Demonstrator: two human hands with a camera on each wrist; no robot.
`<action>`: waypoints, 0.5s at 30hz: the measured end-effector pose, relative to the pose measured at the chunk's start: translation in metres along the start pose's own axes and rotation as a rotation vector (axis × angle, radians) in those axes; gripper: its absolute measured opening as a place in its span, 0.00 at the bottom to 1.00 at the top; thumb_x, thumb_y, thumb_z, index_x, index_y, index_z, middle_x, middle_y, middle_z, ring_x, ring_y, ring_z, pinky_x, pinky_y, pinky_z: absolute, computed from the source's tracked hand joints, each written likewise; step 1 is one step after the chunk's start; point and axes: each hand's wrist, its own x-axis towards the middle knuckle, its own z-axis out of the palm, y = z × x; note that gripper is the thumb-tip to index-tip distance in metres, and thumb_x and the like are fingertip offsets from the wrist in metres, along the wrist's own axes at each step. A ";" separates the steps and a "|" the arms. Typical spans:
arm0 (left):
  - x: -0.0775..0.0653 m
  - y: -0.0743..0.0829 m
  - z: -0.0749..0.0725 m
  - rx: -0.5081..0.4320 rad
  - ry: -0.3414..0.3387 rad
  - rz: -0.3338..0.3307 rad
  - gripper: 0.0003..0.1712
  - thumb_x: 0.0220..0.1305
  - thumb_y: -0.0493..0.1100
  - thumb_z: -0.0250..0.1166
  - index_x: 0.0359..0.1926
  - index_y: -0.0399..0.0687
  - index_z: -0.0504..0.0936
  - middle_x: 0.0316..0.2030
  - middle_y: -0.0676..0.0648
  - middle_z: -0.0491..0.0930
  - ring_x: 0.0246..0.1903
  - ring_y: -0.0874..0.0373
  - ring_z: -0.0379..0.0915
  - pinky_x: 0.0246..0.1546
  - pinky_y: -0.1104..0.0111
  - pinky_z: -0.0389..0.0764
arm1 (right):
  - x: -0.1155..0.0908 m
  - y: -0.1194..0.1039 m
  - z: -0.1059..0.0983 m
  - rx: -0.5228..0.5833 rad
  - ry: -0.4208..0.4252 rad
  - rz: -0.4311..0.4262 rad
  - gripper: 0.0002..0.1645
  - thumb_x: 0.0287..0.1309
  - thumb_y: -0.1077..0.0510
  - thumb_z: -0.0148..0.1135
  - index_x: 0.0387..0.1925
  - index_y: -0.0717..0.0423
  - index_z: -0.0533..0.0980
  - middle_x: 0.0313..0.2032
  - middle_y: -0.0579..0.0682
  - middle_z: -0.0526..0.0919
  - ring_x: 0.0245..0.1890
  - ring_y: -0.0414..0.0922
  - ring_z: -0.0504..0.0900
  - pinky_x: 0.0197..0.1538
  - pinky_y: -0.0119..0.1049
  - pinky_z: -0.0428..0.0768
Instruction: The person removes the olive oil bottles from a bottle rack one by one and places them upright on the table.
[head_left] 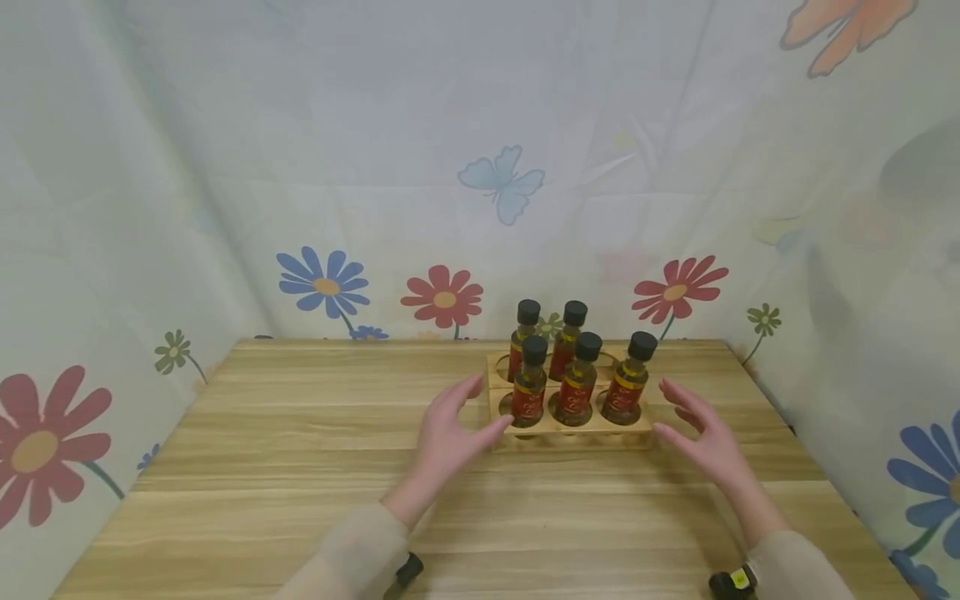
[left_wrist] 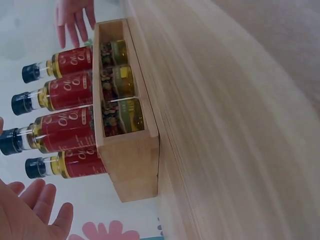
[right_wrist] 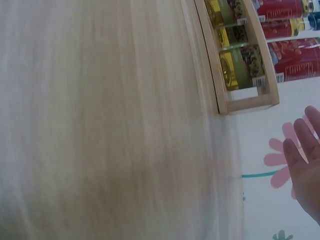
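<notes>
A wooden rack (head_left: pixel 573 444) stands on the table with several small red-labelled oil bottles in its round holes, all with black caps. In the front row are a left bottle (head_left: pixel 528 403), a middle bottle (head_left: pixel 577 389) and a right bottle (head_left: pixel 625 393); two more are behind, and the back right hole holds none. My left hand (head_left: pixel 452 432) is at the rack's left end, fingers spread, thumb by the front corner. At the opposite end is my right hand (head_left: pixel 707 440), also spread. The left wrist view shows the left hand (left_wrist: pixel 25 212) apart from the wood; neither hand holds anything.
The wood-grain table (head_left: pixel 315 450) extends left of the rack and in front of it. A pale curtain (head_left: pixel 375 125) printed with flowers and butterflies hangs behind the table and along both sides. Dark wrist devices show near both sleeves.
</notes>
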 end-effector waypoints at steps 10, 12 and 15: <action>0.012 0.001 0.015 -0.123 -0.007 0.038 0.42 0.52 0.52 0.78 0.66 0.48 0.74 0.57 0.48 0.79 0.56 0.55 0.74 0.57 0.56 0.75 | 0.003 0.010 0.000 0.062 -0.044 0.008 0.44 0.58 0.65 0.69 0.73 0.64 0.59 0.67 0.67 0.66 0.59 0.28 0.67 0.58 0.20 0.67; 0.015 0.001 0.018 -0.153 -0.007 0.032 0.42 0.52 0.51 0.78 0.66 0.48 0.74 0.57 0.49 0.79 0.56 0.55 0.74 0.57 0.56 0.76 | 0.004 0.012 0.000 0.079 -0.056 0.016 0.44 0.58 0.66 0.69 0.73 0.64 0.59 0.67 0.67 0.65 0.61 0.34 0.69 0.59 0.22 0.68; 0.019 0.002 0.022 -0.191 -0.013 0.001 0.42 0.52 0.51 0.78 0.67 0.51 0.73 0.58 0.52 0.79 0.57 0.57 0.74 0.58 0.57 0.75 | 0.005 0.015 0.000 0.099 -0.080 0.054 0.45 0.60 0.64 0.68 0.74 0.62 0.57 0.69 0.67 0.63 0.64 0.50 0.70 0.60 0.26 0.69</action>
